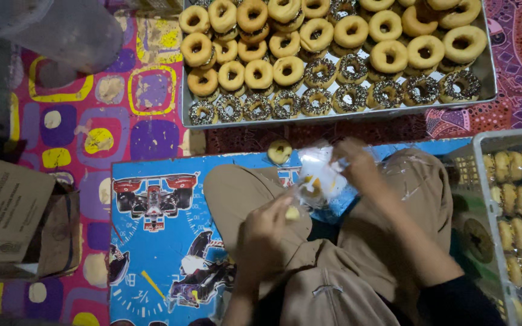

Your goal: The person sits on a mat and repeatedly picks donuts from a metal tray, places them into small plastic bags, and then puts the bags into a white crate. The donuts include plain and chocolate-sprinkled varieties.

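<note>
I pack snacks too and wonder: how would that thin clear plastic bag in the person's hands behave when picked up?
The thin clear plastic bag is probably floppy: it crumples between the left hand and right hand. It looks light, perhaps sagging under the pale ring doughnut seemingly inside. Its glossy film may be slippery.

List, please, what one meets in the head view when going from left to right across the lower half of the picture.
Cardboard box → blue mat with racing cars → left hand → clear plastic bag → right hand → white crate of wrapped doughnuts.
</note>
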